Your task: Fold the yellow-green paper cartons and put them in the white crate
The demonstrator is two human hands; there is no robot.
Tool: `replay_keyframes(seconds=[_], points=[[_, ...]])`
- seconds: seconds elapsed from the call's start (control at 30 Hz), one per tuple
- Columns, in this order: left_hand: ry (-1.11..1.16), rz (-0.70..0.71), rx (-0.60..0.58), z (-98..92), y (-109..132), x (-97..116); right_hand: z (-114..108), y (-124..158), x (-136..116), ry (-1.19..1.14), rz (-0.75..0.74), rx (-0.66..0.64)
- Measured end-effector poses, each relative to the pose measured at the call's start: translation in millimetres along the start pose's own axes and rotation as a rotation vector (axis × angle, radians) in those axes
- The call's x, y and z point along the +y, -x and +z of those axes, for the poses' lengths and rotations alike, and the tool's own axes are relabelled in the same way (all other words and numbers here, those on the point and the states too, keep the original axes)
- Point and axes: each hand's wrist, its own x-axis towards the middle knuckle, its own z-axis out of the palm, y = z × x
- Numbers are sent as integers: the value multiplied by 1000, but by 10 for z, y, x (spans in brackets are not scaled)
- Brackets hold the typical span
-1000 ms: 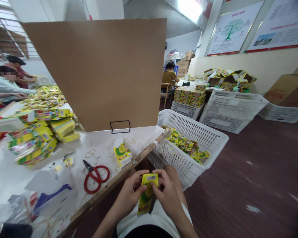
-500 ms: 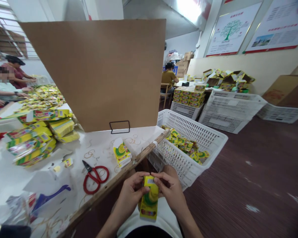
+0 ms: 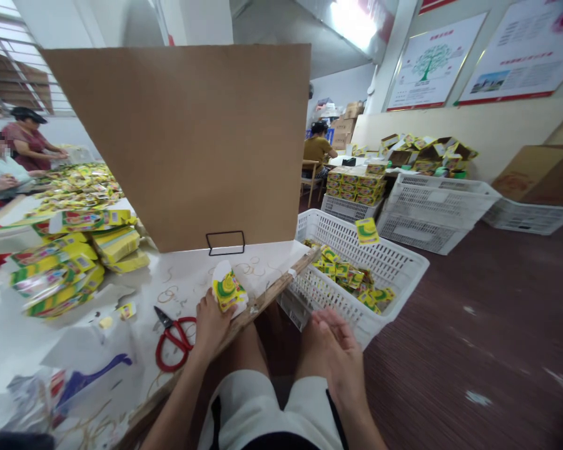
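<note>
Gone from the lap, the small yellow box (image 3: 366,230) is sailing over the white basket (image 3: 406,265) — the right hand (image 3: 334,342) is hanging spread and empty, just released, while the left hand (image 3: 209,325) is pinching the stack of flat cartons (image 3: 228,289) lying handy at the table (image 3: 267,265) edge.

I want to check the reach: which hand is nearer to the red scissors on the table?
Left. The left hand lies on the table just right of the red scissors, close to their handles. The right hand is open off the table, beside the white basket.
</note>
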Motion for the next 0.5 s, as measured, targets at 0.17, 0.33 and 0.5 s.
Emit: replay_keyframes(seconds=[0.17,0.33,0.5], points=[[-104,116,-154,-36,-51,-94,0,65,212,25,113,-79],[-165,121,-236,-134,-109,-65,18,98,191,77,148,-136],[-204,168,-224,-191,-162,-85,64,149,184,121,203,-179]])
